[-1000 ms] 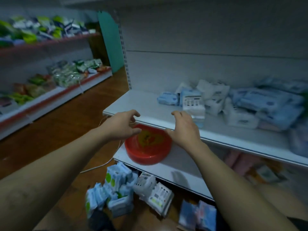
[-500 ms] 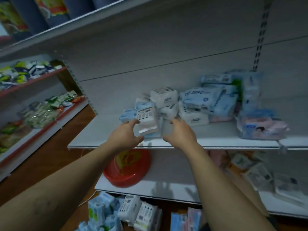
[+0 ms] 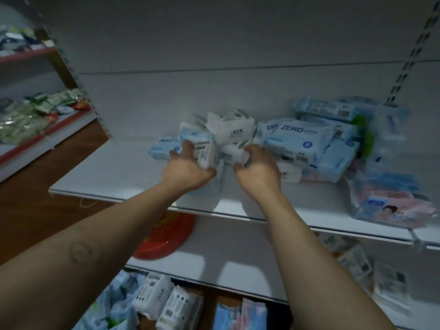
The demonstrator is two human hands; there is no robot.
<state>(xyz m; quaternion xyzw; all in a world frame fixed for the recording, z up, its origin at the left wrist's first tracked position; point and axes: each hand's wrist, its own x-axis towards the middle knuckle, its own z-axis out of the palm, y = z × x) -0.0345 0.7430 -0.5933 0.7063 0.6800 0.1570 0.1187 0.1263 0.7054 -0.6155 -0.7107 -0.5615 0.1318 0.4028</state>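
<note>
- The left hand (image 3: 188, 171) has its thumb and fingers curled round a white tissue pack (image 3: 206, 155) at the front left of the pile on the white shelf (image 3: 114, 172).
- The right hand (image 3: 258, 171) curls its fingers on a second white pack (image 3: 234, 151) just beside the first; blur hides how firm that grip is.
- Both packs look soft, so a hold on the flat faces and a straight lift should work best.
- The blue ZERO packs (image 3: 295, 136) lie against them, so a slow pull should stop the pile sliding.
</note>
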